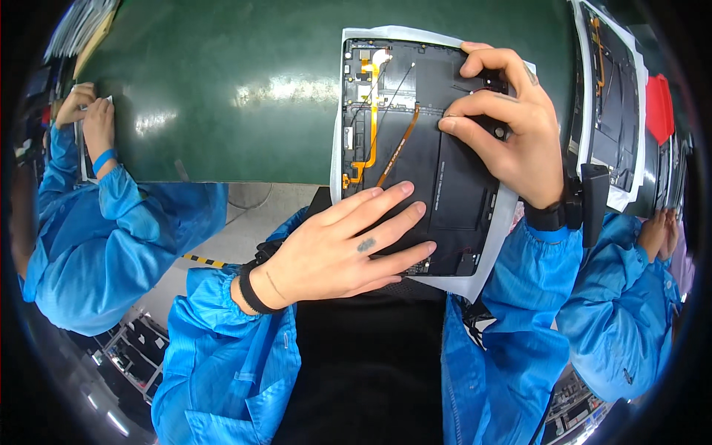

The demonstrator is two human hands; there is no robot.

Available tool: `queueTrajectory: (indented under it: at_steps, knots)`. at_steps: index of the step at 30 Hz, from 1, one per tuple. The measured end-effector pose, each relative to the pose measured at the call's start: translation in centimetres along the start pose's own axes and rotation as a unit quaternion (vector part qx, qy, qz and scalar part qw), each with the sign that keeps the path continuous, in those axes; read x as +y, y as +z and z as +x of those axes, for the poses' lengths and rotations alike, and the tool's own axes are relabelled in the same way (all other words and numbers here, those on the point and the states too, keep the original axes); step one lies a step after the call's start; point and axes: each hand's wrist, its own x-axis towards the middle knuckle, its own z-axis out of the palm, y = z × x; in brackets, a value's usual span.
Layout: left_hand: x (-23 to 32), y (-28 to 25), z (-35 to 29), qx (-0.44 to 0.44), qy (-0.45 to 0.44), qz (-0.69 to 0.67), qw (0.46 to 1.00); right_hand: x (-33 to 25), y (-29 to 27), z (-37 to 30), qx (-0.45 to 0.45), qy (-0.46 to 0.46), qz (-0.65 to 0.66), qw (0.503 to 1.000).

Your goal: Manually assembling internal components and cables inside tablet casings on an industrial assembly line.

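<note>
An opened black electronic device panel, perhaps a tablet or laptop housing, lies on a white sheet in front of me. An orange flat flex cable runs down its left side, and a brown ribbon cable crosses its middle at a slant. My left hand rests flat over the lower left part, fingers spread. Over the upper right part, my right hand pinches thumb and index finger together. Whatever is between those fingertips is too small to make out.
The device lies on a green worktable. At right stands another similar panel on white sheets, beside a red item. Co-workers in blue sleeves sit left and right. Stacked sheets lie far left.
</note>
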Motion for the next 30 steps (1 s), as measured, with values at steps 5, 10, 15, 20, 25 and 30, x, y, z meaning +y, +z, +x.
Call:
queueTrajectory:
  at_steps: [5, 10, 15, 20, 25, 30]
  knots:
    - [-0.2, 0.0, -0.3, -0.004, 0.001, 0.0, 1.0, -0.4, 0.3, -0.1, 0.002, 0.011, 0.003, 1.0]
    - [-0.4, -0.1, -0.3, -0.007, 0.001, -0.006, 1.0, -0.4, 0.4, -0.1, -0.002, 0.021, 0.002, 1.0]
    - [-0.6, -0.3, 0.1, -0.013, 0.005, -0.01, 1.0, -0.1, 0.4, -0.1, -0.003, 0.032, 0.003, 0.999]
    - [-0.8, -0.3, 0.3, -0.019, 0.006, -0.018, 1.0, -0.1, 0.4, -0.3, -0.005, 0.047, 0.001, 0.999]
    - [-1.1, -0.4, 0.6, -0.017, 0.01, -0.03, 0.999, -0.1, 0.3, -0.2, -0.005, 0.055, 0.007, 0.998]
    - [-1.3, -0.3, 0.8, -0.012, 0.011, -0.041, 0.999, 0.0, 0.5, -0.2, -0.003, 0.053, 0.004, 0.999]
